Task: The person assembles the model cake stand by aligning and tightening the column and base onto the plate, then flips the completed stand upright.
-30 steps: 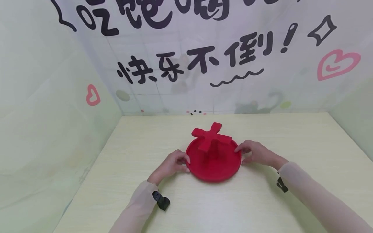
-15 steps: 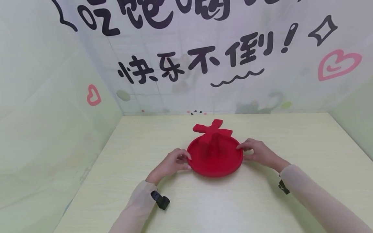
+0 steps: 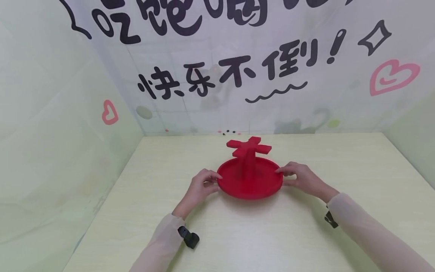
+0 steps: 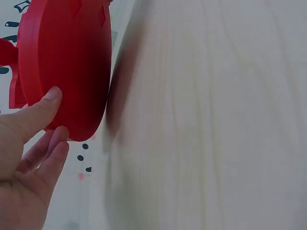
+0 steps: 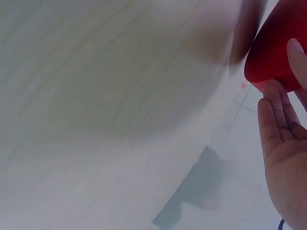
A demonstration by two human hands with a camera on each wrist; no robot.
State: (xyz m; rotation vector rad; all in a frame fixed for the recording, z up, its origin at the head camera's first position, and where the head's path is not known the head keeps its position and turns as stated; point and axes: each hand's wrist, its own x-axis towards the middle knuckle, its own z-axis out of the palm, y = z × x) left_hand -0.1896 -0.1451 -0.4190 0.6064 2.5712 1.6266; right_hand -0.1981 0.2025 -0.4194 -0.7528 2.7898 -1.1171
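Note:
A red round tray (image 3: 265, 187) with a raised rim bears a central post (image 3: 250, 166) topped by a red cross-shaped piece (image 3: 249, 144). My left hand (image 3: 200, 187) pinches the rim at the tray's left side. In the left wrist view its thumb presses the tray's underside (image 4: 76, 72), with fingers at the edge. Opposite it, my right hand (image 3: 306, 180) holds the right side of the rim. The right wrist view shows that hand's thumb on the red underside (image 5: 271, 57) and fingers along the rim. The tray's underside is close over the table, casting a shadow.
A pale wood-grain table (image 3: 163, 158) lies under the tray. Behind it hangs a white printed backdrop (image 3: 217, 113) with black lettering, and a pale sheet (image 3: 68, 151) stands along the left side. Dark devices (image 3: 188, 238) are strapped at the wrists.
The tray's near edge has shifted away from the head camera, and the tray looks flatter. Its cross-shaped top has tipped back, showing more of the post. Both hands keep their hold; the left has moved up slightly.

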